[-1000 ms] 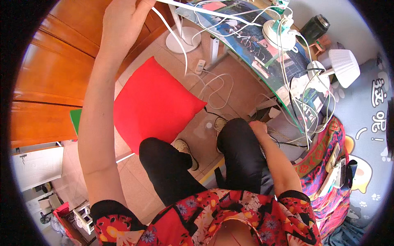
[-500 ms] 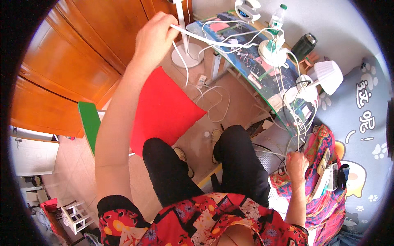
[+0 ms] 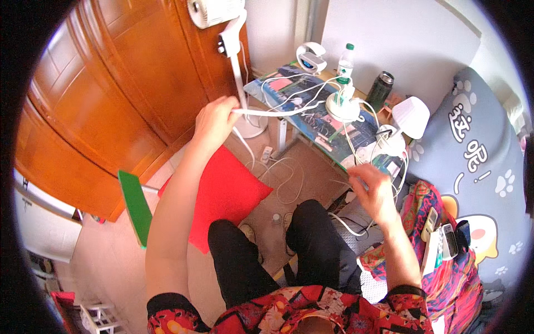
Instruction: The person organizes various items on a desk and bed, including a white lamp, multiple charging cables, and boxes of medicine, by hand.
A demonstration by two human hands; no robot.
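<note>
White cable [image 3: 266, 113], one strand clamped by left hand [image 3: 216, 121], right hand [image 3: 375, 193] with grip apart, one red cushion [image 3: 231, 196]

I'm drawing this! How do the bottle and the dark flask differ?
The bottle is clear, but the flask is dark. The bottle has a green cap; the flask's top is dark. The bottle looks slimmer than the flask. Both stand toward the back of the desk.

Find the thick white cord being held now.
In the head view, the thick white cord is gripped in the left hand, left of centre, above the square red cushion, and stretches right toward the round white unit on the patterned desk.
</note>
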